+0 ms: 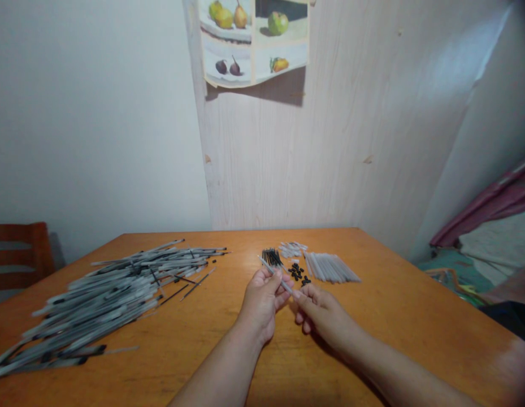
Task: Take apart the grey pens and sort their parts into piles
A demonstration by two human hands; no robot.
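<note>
My left hand point(262, 299) is closed around a clear pen barrel point(274, 272) that slants up to the left. My right hand point(319, 310) pinches the barrel's lower end with thumb and forefinger. Both hands hover just above the orange wooden table point(398, 328), near its middle. Just beyond them lie a small heap of black end caps point(299, 273), a bundle of black refills point(271, 257), a row of clear barrels point(330, 267) and some small clear parts point(291, 249).
A large pile of grey and black pens point(101, 297) covers the table's left side. A wooden chair point(18, 251) stands at the far left. A fruit poster point(254, 39) hangs on the wall panel behind. Fabric point(495, 237) lies off the right edge.
</note>
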